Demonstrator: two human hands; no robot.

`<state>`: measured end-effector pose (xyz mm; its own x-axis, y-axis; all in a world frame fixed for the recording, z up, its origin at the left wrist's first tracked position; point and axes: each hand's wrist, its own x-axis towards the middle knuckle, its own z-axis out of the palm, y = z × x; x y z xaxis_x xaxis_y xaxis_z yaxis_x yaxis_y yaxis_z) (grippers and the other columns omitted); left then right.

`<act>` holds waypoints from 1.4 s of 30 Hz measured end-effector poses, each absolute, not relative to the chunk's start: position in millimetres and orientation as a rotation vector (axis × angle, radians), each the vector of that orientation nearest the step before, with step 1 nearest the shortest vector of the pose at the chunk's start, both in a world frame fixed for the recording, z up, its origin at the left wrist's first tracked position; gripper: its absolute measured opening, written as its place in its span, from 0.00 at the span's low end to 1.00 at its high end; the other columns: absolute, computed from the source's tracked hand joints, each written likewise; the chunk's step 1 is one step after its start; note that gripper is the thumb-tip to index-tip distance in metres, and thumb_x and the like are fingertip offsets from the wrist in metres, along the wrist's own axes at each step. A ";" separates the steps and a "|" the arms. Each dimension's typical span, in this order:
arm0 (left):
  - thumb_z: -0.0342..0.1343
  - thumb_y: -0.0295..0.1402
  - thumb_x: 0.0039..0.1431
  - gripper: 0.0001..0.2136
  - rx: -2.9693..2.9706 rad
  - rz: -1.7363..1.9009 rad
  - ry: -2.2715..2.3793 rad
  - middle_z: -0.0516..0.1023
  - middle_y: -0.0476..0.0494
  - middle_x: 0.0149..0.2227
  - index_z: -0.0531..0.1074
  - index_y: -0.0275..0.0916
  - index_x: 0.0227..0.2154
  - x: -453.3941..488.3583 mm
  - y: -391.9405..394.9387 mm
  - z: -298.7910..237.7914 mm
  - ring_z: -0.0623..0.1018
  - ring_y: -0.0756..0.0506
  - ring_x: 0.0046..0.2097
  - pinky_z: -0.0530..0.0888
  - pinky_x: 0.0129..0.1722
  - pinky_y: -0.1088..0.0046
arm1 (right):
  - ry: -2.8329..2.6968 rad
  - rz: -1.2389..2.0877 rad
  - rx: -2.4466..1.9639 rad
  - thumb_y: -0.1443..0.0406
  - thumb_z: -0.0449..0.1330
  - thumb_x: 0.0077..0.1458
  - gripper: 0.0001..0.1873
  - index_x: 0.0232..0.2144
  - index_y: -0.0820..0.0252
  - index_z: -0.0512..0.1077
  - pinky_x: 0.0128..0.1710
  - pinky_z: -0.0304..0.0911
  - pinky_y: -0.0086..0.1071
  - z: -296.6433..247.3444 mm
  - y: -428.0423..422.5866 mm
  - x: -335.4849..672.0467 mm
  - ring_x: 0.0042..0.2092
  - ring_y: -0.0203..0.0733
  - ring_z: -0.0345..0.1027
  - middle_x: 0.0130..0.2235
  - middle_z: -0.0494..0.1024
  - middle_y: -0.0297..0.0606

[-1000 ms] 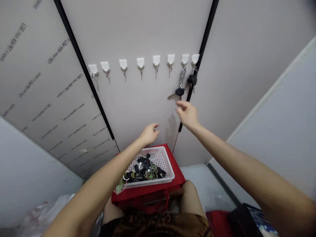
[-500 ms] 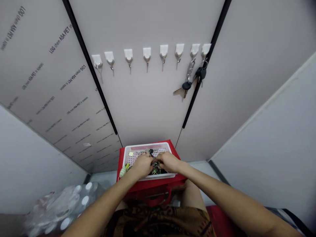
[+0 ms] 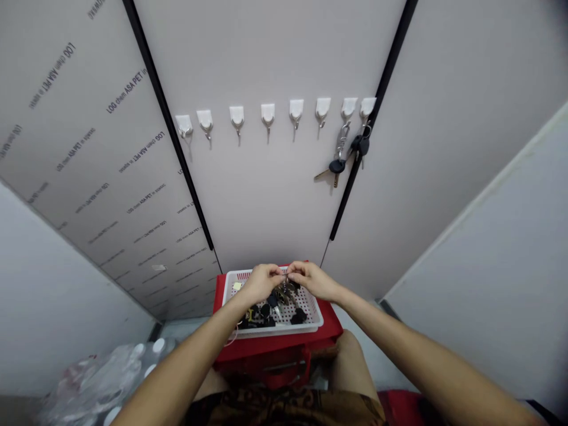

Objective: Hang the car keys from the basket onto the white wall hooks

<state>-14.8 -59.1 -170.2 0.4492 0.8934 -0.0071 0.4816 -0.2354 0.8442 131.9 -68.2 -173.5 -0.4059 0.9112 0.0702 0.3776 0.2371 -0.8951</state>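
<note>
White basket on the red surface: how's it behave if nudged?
The white basket is probably light for its size: slotted back wall, perforated floor. Low and wide, it seems unlikely to tip. Dark keys heaped inside may slide about.

The red box (image 3: pixel 331 319) supports one white perforated plastic basket (image 3: pixel 284 329) on its top surface; red margins border the basket.

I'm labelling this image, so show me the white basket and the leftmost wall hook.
White basket (image 3: pixel 288 329), head view: its front rim.
Leftmost wall hook (image 3: pixel 183 123), head view: its white backing plate.
</note>
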 end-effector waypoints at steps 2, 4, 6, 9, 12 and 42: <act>0.46 0.31 0.41 0.06 1.733 0.692 1.132 0.60 0.54 0.14 0.63 0.34 0.17 -10.4 -55.5 -161.5 0.60 0.56 0.19 0.58 0.20 0.81 | -1.782 1.238 -1.161 0.65 0.49 0.42 0.07 0.23 0.65 0.62 0.25 0.52 0.25 -168.5 -66.0 134.7 0.24 0.29 0.54 0.21 0.63 0.30; 0.46 0.31 0.40 0.05 1.627 0.729 1.103 0.60 0.55 0.14 0.62 0.34 0.16 -6.5 -52.2 -154.6 0.60 0.56 0.18 0.58 0.19 0.81 | -1.718 1.251 -1.164 0.64 0.50 0.41 0.09 0.24 0.65 0.63 0.26 0.53 0.25 -164.8 -64.1 137.3 0.24 0.29 0.55 0.21 0.64 0.31; 0.47 0.30 0.39 0.05 1.561 0.747 1.086 0.60 0.55 0.13 0.62 0.34 0.16 -3.6 -49.0 -148.1 0.60 0.56 0.17 0.58 0.19 0.81 | -1.695 1.159 -1.175 0.64 0.51 0.40 0.08 0.22 0.65 0.64 0.28 0.53 0.26 -161.0 -62.4 139.5 0.25 0.29 0.56 0.22 0.64 0.31; 0.47 0.29 0.39 0.04 1.505 0.786 1.026 0.60 0.55 0.13 0.62 0.34 0.16 0.7 -44.1 -135.2 0.60 0.57 0.17 0.58 0.19 0.81 | -1.658 1.082 -1.161 0.63 0.52 0.39 0.08 0.20 0.65 0.65 0.27 0.53 0.25 -152.4 -59.8 141.8 0.24 0.29 0.56 0.21 0.65 0.31; 0.48 0.28 0.39 0.04 1.517 0.844 0.954 0.60 0.55 0.13 0.62 0.33 0.16 7.8 -37.1 -116.6 0.60 0.57 0.17 0.59 0.19 0.81 | -1.565 1.124 -1.092 0.62 0.52 0.38 0.09 0.20 0.65 0.64 0.24 0.55 0.26 -136.4 -55.5 142.8 0.22 0.28 0.57 0.18 0.65 0.29; 0.47 0.25 0.42 0.18 2.198 1.257 1.145 0.66 0.42 0.41 0.60 0.35 0.40 70.4 22.2 9.9 0.66 0.49 0.40 0.62 0.40 0.73 | -0.985 0.611 -1.081 0.70 0.49 0.42 0.04 0.18 0.64 0.61 0.14 0.56 0.20 32.1 39.7 166.2 0.17 0.26 0.58 0.16 0.65 0.31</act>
